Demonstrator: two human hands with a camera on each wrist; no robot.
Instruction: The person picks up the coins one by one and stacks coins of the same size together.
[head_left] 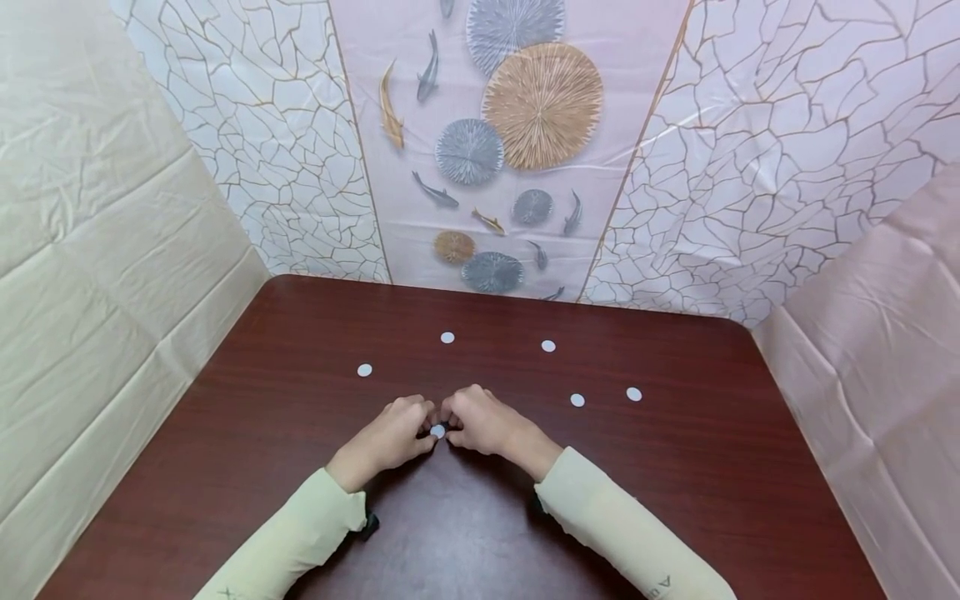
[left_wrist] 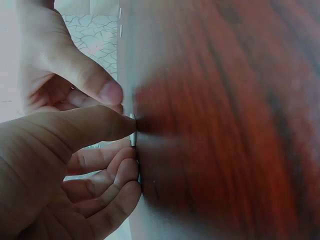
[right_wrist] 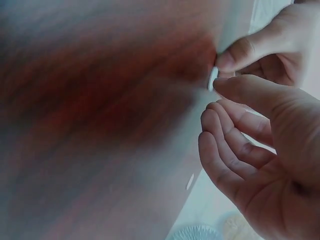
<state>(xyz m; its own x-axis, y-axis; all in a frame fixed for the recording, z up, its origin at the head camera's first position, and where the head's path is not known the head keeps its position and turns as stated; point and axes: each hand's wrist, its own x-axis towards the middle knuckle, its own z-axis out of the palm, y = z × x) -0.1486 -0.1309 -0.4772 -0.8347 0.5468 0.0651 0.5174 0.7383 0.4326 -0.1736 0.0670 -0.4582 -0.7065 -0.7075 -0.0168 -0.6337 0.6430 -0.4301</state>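
A small white disc lies flat at the middle of the dark red-brown table, between both hands. From its left side my left hand grips the edge with curled fingers and thumb. On the opposite side my right hand holds the rim, its thumb against it. In the left wrist view the disc is seen edge-on beside the left thumb tip. The right wrist view shows the disc between the two thumbs. The fingertips behind it are partly hidden.
More white discs lie spread beyond the hands: one at left, one and another farther back, others toward the right. A patterned cloth backdrop rises behind the table, with pale cloth on both sides.
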